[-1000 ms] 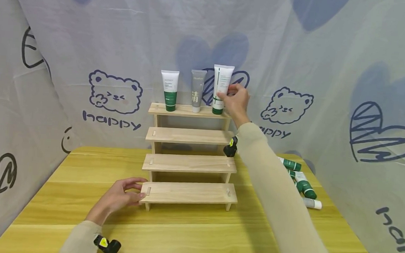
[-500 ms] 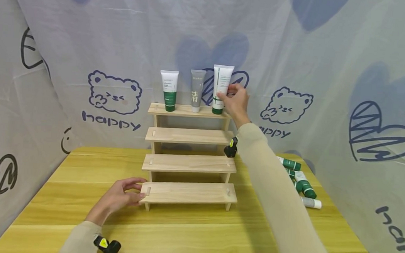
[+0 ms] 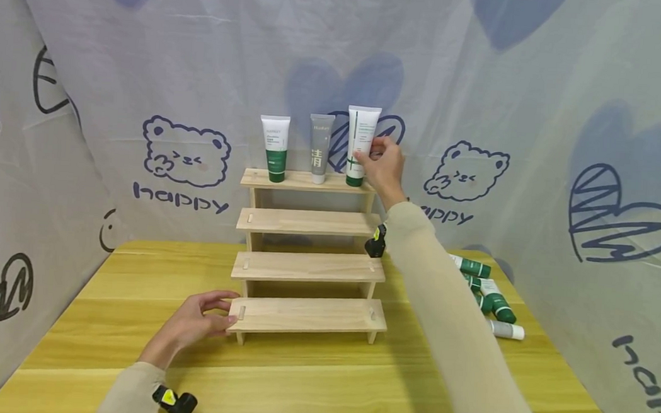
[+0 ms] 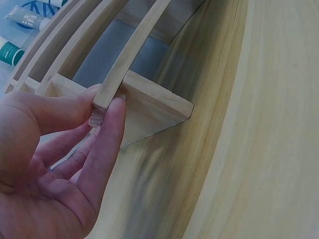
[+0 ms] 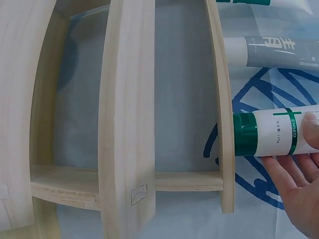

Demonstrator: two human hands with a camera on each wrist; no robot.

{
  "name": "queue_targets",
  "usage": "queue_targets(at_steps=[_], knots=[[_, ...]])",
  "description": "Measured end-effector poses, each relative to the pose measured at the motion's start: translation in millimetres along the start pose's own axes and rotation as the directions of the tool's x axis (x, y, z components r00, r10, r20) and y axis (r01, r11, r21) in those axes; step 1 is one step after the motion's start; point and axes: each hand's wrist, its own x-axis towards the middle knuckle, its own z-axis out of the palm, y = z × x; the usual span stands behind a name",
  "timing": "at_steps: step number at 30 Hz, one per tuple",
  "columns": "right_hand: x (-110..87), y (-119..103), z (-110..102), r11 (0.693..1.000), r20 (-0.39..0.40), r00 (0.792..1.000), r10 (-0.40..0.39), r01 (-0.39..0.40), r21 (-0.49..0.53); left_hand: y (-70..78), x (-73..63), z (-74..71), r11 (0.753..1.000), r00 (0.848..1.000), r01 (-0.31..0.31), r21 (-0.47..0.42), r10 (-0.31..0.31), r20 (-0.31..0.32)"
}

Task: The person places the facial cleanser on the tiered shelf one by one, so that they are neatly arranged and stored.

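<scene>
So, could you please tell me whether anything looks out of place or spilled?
Nothing looks spilled. Only the heap of tubes on the right of the table looks untidy, lying at mixed angles, whereas the three upright tubes on the top shelf form a row.

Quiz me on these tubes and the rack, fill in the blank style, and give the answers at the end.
1. The right hand holds a white tube with a ____ cap.
2. Of the three tubes in a row, the middle tube is ____.
3. The left hand pinches the rack by its ____ shelf.
4. In the head view, loose tubes lie on the table to the ____ of the rack.

Missing words: green; gray; bottom; right.
</scene>
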Motion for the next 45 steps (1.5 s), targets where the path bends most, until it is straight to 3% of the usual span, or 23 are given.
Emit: queue_targets(at_steps=[14, 23, 33, 41, 45], knots=[[-5.3, 3.1, -12.2, 0.999, 0.087, 0.995, 0.042, -0.041, -0.016, 0.2, 0.8, 0.0, 1.0, 1.0, 0.008, 0.021, -0.008, -0.005], [-28.5, 8.3, -35.7, 0.999, 0.135, 0.99, 0.05, -0.051, 0.004, 0.7, -1.8, -0.6, 0.999, 0.999, 0.031, 0.03, -0.031, -0.026], [-51.3, 22.4, -80.8, 0.978, 0.266, 0.963, 0.05, 0.007, -0.209, 3.0, 1.2, -1.4, 0.999, 1.0, 0.019, 0.045, -0.018, -0.024], [-65.8, 41.8, -119.0, 0.912, 0.364, 0.919, 0.152, 0.012, -0.41, 2.9, 1.0, -0.8, 0.999, 1.0, 0.023, 0.035, -0.022, -0.017], [-70.4, 49.9, -131.9, 0.89, 0.383, 0.904, 0.188, 0.008, -0.456, 1.8, 0.9, -1.1, 0.999, 0.999, 0.03, 0.036, -0.029, -0.026]])
